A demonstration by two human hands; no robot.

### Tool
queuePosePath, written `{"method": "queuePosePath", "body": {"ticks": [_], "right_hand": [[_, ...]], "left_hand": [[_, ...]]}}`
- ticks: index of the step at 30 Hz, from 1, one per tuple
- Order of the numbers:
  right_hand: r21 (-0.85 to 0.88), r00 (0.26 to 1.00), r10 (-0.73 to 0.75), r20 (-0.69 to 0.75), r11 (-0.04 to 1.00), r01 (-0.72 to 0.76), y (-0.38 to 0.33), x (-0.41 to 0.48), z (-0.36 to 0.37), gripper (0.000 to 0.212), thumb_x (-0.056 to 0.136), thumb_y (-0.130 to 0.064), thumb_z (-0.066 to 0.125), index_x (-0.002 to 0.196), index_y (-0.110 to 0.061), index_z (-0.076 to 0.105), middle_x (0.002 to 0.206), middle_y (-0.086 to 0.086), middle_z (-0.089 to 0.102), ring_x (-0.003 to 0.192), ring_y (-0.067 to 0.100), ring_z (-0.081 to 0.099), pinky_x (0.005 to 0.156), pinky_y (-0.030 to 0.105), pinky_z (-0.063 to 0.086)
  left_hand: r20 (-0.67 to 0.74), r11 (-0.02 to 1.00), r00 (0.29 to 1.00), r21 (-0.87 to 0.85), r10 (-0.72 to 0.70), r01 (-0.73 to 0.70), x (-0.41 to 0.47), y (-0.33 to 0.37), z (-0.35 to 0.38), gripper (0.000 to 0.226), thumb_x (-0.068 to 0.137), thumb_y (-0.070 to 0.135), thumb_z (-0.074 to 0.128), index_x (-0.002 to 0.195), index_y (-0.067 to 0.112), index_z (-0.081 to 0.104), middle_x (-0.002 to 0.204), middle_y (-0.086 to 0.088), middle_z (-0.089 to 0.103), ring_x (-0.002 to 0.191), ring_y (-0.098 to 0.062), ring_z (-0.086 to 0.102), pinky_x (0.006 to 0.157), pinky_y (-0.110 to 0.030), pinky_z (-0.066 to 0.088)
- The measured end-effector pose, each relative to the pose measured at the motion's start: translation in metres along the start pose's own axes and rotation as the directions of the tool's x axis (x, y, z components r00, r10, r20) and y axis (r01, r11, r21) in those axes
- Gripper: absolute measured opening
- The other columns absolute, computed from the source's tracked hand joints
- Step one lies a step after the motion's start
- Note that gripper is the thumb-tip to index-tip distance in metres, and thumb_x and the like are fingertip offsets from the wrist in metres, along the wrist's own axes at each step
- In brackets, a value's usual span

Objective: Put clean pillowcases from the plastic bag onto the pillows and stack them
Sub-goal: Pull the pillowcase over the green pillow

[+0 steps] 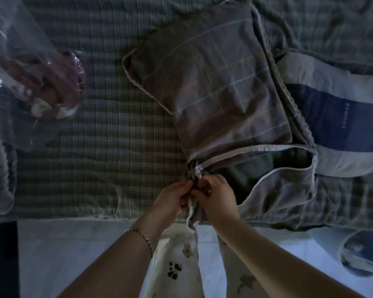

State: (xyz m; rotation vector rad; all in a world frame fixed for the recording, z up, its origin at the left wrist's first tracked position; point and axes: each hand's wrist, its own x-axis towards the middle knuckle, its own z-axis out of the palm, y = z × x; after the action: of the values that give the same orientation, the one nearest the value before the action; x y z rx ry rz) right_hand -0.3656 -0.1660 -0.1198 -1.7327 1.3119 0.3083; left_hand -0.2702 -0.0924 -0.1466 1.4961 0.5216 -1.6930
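Evidently, left hand [173,197] and right hand [216,195] each pinched thin fabric ties [194,176] on the grey checked cloth pillowcase [220,82]; clear plastic bag [24,35] lay at ten o'clock.

Two bare forearms reach in from the bottom edge and meet in the middle. The left hand [172,200] and right hand [216,197] sit close together, fingers curled, fingertips pinching a thin pillowcase tie [196,169] between them. A slim bracelet [141,235] circles the left wrist.

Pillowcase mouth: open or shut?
Open: pillowcase mouth gapes, dark pillow visible inside; left hand and right hand pinch a tie at its corner.
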Motion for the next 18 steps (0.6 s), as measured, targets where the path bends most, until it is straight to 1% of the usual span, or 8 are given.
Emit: {"method": "queuePosePath", "body": {"ticks": [3,5,7,10,13,14,16,18], "right_hand": [[0.019,0.998,-0.027,0.063,0.999,0.026,0.003,0.005,-0.008,0.014,0.079,-0.023,0.071,0.088,-0.013,0.064,0.084,-0.005,0.057,0.075,0.009,0.053,0.066,0.015,0.039],[0.029,0.993,-0.054,0.102,0.998,0.051,0.002,0.007,-0.014,0.012,0.079,-0.021,0.072,0.085,-0.013,0.067,0.078,-0.005,0.061,0.071,0.009,0.054,0.066,0.014,0.041],[0.023,0.988,-0.104,0.114,0.995,0.102,0.001,0.009,-0.019,0.010,0.081,-0.019,0.070,0.087,-0.011,0.070,0.080,-0.001,0.067,0.071,0.009,0.055,0.069,0.016,0.042],[-0.021,0.975,-0.199,0.100,0.979,0.202,0.003,0.008,-0.027,0.013,0.085,-0.018,0.065,0.092,-0.010,0.074,0.088,0.005,0.069,0.075,0.012,0.057,0.070,0.018,0.039],[-0.084,0.960,-0.262,0.103,0.959,0.271,0.006,0.009,-0.037,0.017,0.089,-0.018,0.060,0.096,-0.011,0.074,0.094,0.008,0.066,0.087,0.021,0.059,0.076,0.027,0.042],[-0.131,0.961,-0.251,0.114,0.955,0.265,0.009,0.010,-0.043,0.018,0.090,-0.018,0.058,0.097,-0.011,0.073,0.096,0.007,0.065,0.090,0.022,0.059,0.078,0.029,0.043],[-0.247,0.984,-0.162,0.078,0.953,0.177,0.025,0.016,-0.063,0.018,0.091,-0.017,0.055,0.097,-0.013,0.072,0.096,0.006,0.065,0.088,0.024,0.059,0.072,0.029,0.043],[-0.268,0.998,-0.030,-0.061,0.963,0.013,0.048,0.023,-0.093,0.017,0.090,-0.014,0.053,0.087,-0.014,0.070,0.087,0.008,0.067,0.080,0.028,0.060,0.066,0.030,0.044]], "left_hand": [[0.020,0.999,1.000,0.036,-0.001,0.000,-0.004,0.003,0.000,0.020,0.094,0.016,0.049,0.086,0.011,0.066,0.077,-0.009,0.057,0.068,-0.018,0.053,0.062,-0.028,0.042],[0.034,0.997,0.999,0.072,0.007,-0.010,-0.007,0.006,0.001,0.019,0.094,0.015,0.048,0.089,0.010,0.065,0.074,-0.005,0.065,0.067,-0.015,0.062,0.057,-0.023,0.050],[0.022,0.995,0.999,0.101,0.024,-0.026,-0.007,0.008,-0.001,0.016,0.094,0.014,0.050,0.093,0.008,0.064,0.079,-0.005,0.067,0.071,-0.016,0.064,0.059,-0.022,0.052],[-0.003,0.986,0.999,0.155,0.054,-0.053,-0.008,0.008,-0.002,0.013,0.092,0.013,0.053,0.094,0.006,0.064,0.086,-0.010,0.067,0.078,-0.021,0.064,0.068,-0.026,0.052],[-0.031,0.961,0.995,0.263,0.092,-0.081,-0.011,0.009,-0.002,0.013,0.091,0.012,0.055,0.094,0.004,0.065,0.087,-0.012,0.067,0.082,-0.024,0.063,0.076,-0.031,0.052],[-0.061,0.960,0.992,0.265,0.108,-0.088,-0.011,0.009,-0.007,0.012,0.091,0.011,0.056,0.094,0.004,0.064,0.085,-0.012,0.066,0.080,-0.024,0.063,0.075,-0.031,0.051],[-0.204,0.977,0.972,0.202,0.113,-0.072,-0.010,0.009,-0.027,0.016,0.090,0.008,0.056,0.103,0.001,0.062,0.084,-0.012,0.064,0.077,-0.025,0.060,0.069,-0.030,0.052],[-0.372,0.980,0.922,0.195,0.107,-0.035,-0.005,0.008,-0.050,0.024,0.091,0.007,0.056,0.113,-0.003,0.059,0.095,-0.019,0.064,0.079,-0.028,0.058,0.074,-0.035,0.052]]}}
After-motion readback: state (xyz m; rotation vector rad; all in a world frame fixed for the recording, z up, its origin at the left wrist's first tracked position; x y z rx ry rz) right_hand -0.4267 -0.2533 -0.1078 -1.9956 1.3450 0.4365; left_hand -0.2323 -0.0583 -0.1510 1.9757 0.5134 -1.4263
